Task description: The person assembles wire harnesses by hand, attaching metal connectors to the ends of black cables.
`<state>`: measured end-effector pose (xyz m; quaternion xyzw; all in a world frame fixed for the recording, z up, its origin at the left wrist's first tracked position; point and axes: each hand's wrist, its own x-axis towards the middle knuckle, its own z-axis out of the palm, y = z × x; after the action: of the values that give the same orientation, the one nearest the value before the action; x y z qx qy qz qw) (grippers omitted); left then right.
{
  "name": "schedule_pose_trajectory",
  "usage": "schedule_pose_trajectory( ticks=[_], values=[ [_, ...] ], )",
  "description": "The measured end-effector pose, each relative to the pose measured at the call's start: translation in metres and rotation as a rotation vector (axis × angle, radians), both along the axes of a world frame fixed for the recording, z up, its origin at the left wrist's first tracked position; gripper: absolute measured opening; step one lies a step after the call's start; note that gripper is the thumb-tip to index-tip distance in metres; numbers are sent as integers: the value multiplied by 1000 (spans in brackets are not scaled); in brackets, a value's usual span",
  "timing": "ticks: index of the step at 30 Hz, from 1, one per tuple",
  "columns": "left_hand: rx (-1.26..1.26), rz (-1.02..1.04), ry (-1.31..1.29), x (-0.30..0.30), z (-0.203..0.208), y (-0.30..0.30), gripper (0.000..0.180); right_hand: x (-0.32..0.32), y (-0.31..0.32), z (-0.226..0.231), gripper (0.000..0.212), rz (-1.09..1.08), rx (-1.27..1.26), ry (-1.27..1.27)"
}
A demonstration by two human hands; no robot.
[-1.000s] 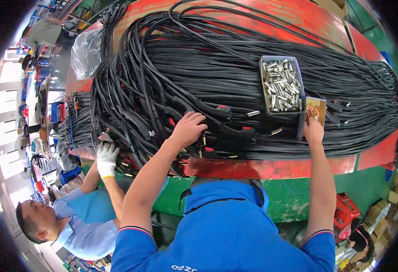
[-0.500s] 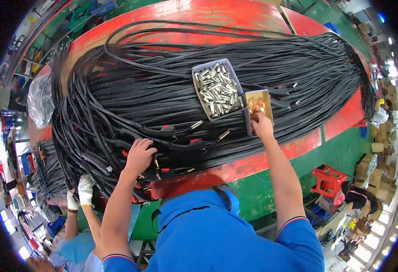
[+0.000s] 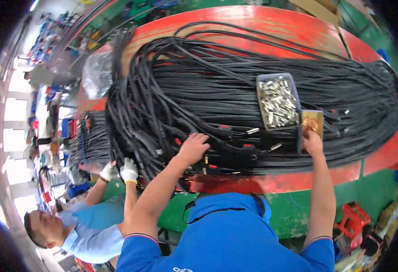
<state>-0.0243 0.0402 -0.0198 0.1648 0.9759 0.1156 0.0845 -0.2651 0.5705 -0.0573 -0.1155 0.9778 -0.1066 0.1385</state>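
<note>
From a fisheye camera worn on the head, the view looks down and forward over the wearer's blue shirt (image 3: 226, 235) at close range, taking in both hands (image 3: 193, 149), the red surface (image 3: 271, 22) from near to far, and green floor (image 3: 271, 215) on its near side.

Red stool (image 3: 354, 221) on green floor (image 3: 294, 216), near right. Clear plastic bag (image 3: 97, 75), far left of bench (image 3: 262, 22). Brown cardboard (image 3: 314, 10), far side, right of centre. Co-worker (image 3: 85, 240) in light blue shirt, near left. Bright windows (image 3: 20, 143), left.
</note>
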Motion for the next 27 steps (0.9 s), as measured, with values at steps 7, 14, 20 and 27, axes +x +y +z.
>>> schedule_pose_trajectory(
  ticks=[7, 14, 20, 27],
  values=[
    [38, 44, 53, 19, 7, -6, 26, 2, -16, -3, 27, -19, 56, -38],
    [99, 120, 104, 34, 12, 2, 40, 9, -2, -10, 27, -140, -92, 46],
    [107, 229, 112, 50, 19, -2, 41, 18, 1, -11, 25, -272, -434, 139],
    [145, 454, 71, 65, 28, -4, 44, 57, -14, 22, 22, -397, -886, 182]
  ],
)
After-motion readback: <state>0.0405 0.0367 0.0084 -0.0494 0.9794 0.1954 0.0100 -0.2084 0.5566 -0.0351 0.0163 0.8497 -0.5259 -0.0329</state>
